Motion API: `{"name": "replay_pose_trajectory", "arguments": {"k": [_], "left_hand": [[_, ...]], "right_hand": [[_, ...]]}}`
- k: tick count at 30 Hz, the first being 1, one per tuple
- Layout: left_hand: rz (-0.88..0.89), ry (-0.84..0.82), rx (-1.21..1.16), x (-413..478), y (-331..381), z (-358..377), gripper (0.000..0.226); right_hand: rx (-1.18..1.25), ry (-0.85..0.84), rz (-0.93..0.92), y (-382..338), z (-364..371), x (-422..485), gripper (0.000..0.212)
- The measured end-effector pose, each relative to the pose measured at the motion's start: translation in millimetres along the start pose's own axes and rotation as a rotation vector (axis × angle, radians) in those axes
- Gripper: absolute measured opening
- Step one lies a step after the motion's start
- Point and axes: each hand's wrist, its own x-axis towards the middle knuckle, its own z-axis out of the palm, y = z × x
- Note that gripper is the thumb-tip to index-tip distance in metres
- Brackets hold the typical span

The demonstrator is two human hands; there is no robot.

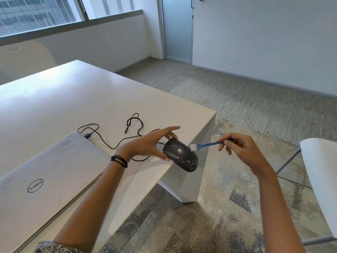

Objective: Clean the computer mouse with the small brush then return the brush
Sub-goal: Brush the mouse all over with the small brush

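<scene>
A black wired computer mouse (pixel 181 155), speckled with white flecks, is lifted off the table beyond its right edge. My left hand (pixel 151 145) holds it by the front end between thumb and fingers. My right hand (pixel 240 150) pinches the handle of a small blue brush (pixel 206 145). The brush's white bristles touch the mouse's upper right side. The mouse's black cable (pixel 116 145) trails in loops over the white table (pixel 73 99) to a plug at the laptop.
A closed silver laptop (pixel 45 178) lies on the table at the left, near its front edge. A white chair (pixel 321 176) stands at the right. Another pale chair (pixel 23 57) is behind the table. Carpeted floor lies below the hands.
</scene>
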Motion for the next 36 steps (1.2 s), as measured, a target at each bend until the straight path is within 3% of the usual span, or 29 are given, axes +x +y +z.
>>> {"name": "replay_pose_trajectory", "arguments": {"k": [6,11,17,24,30,36], "left_hand": [[-0.002,-0.002,-0.001,0.3,0.6,-0.1,0.096],[0.000,0.001,-0.004,-0.1,0.2,-0.4,0.097],[0.002,0.000,-0.002,-0.6,-0.3,-1.0,0.097],[-0.001,-0.003,-0.002,-0.2,-1.7,-0.9,0.097],[0.009,-0.003,0.006,0.2,-2.5,0.1,0.097],[0.008,-0.005,0.010,0.3,-3.0,-0.5,0.096]], "right_hand": [[-0.055,-0.052,0.062,5.4,-2.3,-0.2,0.032],[-0.009,-0.017,0.001,-1.7,2.1,-2.3,0.027],[-0.061,-0.111,0.027,-0.1,2.4,-1.3,0.030],[-0.003,-0.022,-0.026,-1.6,4.8,-3.8,0.028],[-0.046,-0.070,0.047,7.9,1.9,-6.9,0.031],[0.039,0.014,0.040,6.3,1.8,-10.8,0.029]]}}
